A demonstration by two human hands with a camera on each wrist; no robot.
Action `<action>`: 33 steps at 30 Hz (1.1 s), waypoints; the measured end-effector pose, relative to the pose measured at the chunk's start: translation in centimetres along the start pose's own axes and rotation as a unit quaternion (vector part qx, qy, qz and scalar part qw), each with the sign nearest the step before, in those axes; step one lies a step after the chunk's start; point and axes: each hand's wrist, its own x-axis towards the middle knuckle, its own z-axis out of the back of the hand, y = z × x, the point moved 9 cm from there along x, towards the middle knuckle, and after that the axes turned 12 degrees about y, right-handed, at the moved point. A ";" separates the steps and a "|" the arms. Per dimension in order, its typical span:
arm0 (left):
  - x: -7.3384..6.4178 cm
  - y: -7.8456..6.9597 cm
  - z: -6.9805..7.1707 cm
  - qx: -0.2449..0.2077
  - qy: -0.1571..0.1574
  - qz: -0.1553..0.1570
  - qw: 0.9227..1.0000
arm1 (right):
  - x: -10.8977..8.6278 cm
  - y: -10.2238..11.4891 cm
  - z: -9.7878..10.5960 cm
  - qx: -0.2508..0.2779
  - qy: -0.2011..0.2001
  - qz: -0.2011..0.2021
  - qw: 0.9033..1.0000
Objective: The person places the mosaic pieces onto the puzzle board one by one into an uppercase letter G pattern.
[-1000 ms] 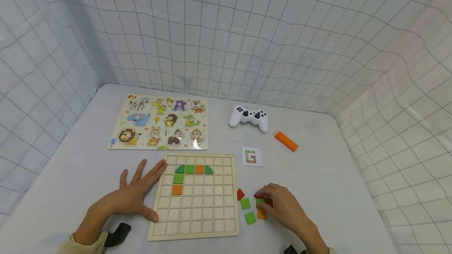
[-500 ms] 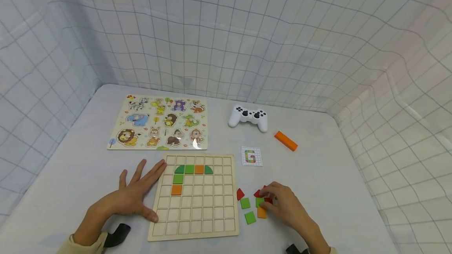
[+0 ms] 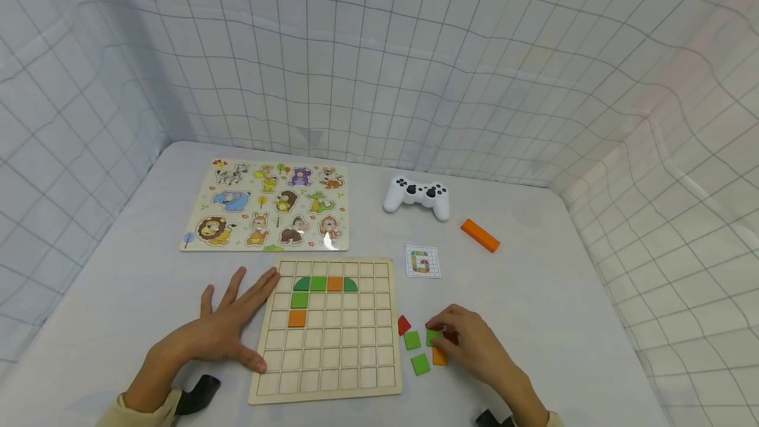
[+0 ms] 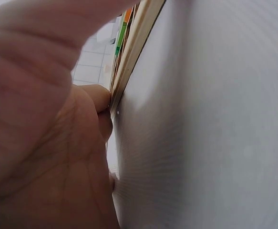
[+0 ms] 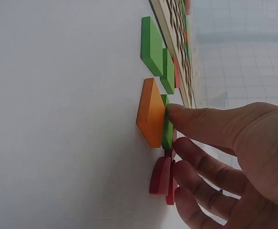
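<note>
A square wooden grid board [image 3: 332, 394] lies flat, with green and orange tiles seated in its upper left cells. My left hand [image 3: 222, 331] rests spread at the board's left edge, its fingertips and thumb on the frame. In the left wrist view, the palm stands beside the board's edge. To the board's right, my right hand [image 3: 474, 341] pinches a green square tile [image 3: 434, 337] between thumb and index finger. An orange tile [image 5: 150, 117] lies against that green tile in the right wrist view. Red pieces [image 5: 161, 176] sit beneath the curled fingers, mostly covered in the head view.
Two more green tiles [image 3: 420, 364] and a red piece [image 3: 404, 325] lie near the board's right edge. Behind are a small pattern card [image 3: 423, 262], an orange bar [image 3: 480, 235], a white game controller [image 3: 418, 196] and an animal puzzle board [image 3: 267, 206]. Grid-patterned curtains [image 3: 356, 71] surround the table.
The right hand's index finger has closed in toward the thumb over the green tile, and this tile has shifted slightly left and away. My left hand and the board stay put.
</note>
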 end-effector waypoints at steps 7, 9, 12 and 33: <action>-0.2 0.1 0.0 0.003 0.000 0.004 1.000 | 0.5 1.1 -0.6 0.013 0.012 0.039 0.999; -0.1 0.1 -0.1 0.003 -0.001 0.003 1.000 | 0.7 1.3 -0.7 0.011 0.017 0.041 0.999; -0.1 0.0 -0.1 0.003 0.000 0.003 1.000 | 0.9 1.4 -0.8 0.003 0.027 0.045 0.999; 0.0 0.1 0.0 0.003 -0.006 -0.001 1.000 | 1.7 2.8 -1.1 0.040 0.055 0.086 0.994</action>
